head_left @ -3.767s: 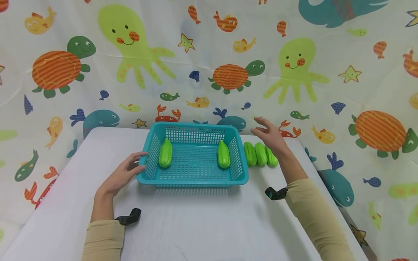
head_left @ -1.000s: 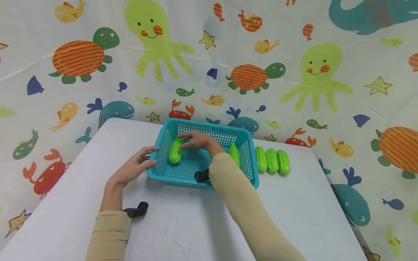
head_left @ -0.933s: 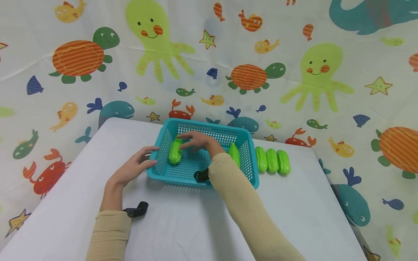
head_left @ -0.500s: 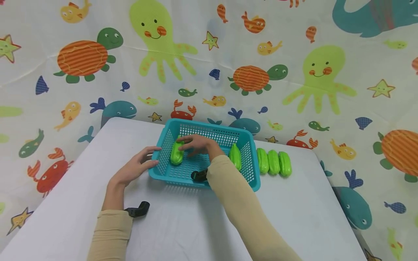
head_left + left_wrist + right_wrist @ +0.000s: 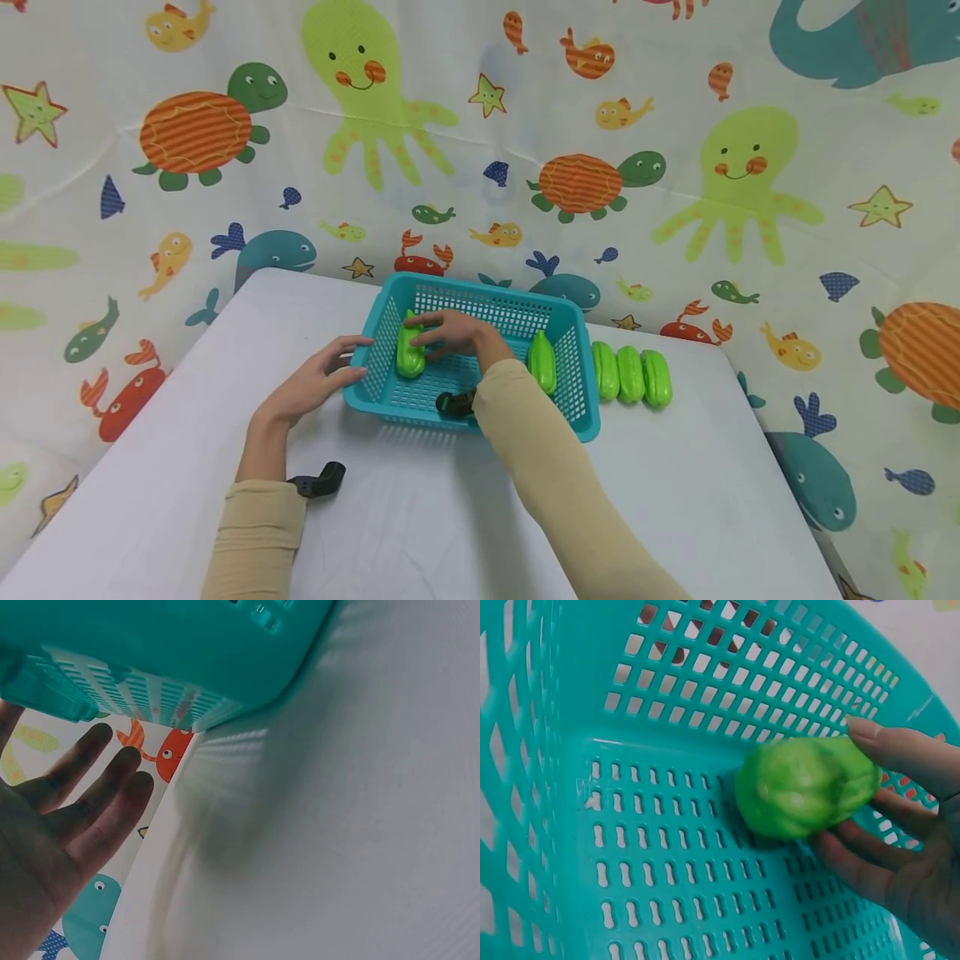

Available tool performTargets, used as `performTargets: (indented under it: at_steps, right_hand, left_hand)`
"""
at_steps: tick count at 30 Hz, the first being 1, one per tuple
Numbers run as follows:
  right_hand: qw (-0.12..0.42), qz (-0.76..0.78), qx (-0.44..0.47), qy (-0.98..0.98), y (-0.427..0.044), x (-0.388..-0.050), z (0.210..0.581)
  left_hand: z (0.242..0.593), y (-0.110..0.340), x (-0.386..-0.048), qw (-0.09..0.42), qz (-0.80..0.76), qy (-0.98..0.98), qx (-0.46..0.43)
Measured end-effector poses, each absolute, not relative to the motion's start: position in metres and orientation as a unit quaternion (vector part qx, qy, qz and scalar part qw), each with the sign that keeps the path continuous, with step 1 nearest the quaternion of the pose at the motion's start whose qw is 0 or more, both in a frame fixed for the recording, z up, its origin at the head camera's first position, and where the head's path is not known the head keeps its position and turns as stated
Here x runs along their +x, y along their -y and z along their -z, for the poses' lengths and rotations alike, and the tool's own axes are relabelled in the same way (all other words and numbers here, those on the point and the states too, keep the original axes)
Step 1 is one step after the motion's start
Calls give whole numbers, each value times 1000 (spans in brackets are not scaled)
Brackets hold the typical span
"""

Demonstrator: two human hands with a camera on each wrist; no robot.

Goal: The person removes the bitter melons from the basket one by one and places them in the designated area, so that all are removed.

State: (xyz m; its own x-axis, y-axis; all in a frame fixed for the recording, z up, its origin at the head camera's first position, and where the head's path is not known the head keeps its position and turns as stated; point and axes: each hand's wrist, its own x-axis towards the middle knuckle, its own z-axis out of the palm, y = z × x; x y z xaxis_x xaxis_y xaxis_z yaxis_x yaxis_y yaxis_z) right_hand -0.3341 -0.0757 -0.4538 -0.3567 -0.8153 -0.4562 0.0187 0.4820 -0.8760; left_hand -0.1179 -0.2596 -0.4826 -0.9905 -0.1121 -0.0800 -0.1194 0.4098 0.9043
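A teal perforated plastic basket (image 5: 480, 417) stands on the white table. Inside, near its left wall, is a green, plump, elongated vegetable (image 5: 410, 360) with a narrow tip. My right hand (image 5: 454, 332) reaches into the basket and grips it: in the right wrist view the thumb lies on one side of the vegetable (image 5: 791, 787) and the fingers on the other. A second green vegetable (image 5: 542, 362) lies by the right wall, partly behind my sleeve. At the basket's left rim, my left hand (image 5: 311, 385) has its fingertips and thumb spread; in the left wrist view several fingers (image 5: 97, 817) extend loosely beside the basket.
Three ridged green vegetables (image 5: 632, 375) lie side by side on the table, right of the basket. Behind the table hangs a white cloth (image 5: 480, 108) printed with sea animals. Each wrist carries a black camera (image 5: 318, 481). The white tabletop (image 5: 390, 533) extends in front.
My right hand has moved left from above the three vegetables to the one at the basket's left. Over the last second that vegetable has turned slightly; my left hand stays at the rim.
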Motion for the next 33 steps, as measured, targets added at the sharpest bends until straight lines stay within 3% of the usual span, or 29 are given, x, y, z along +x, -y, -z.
performTargets:
  at_steps: [24, 33]
  right_hand:
    - [482, 332, -318, -746, 78, -334, 450]
    - [446, 359, -335, -748, 75, -336, 435]
  left_hand:
    - [479, 259, -120, 6, -542, -838, -70]
    - [480, 260, -118, 7, -542, -837, -73]
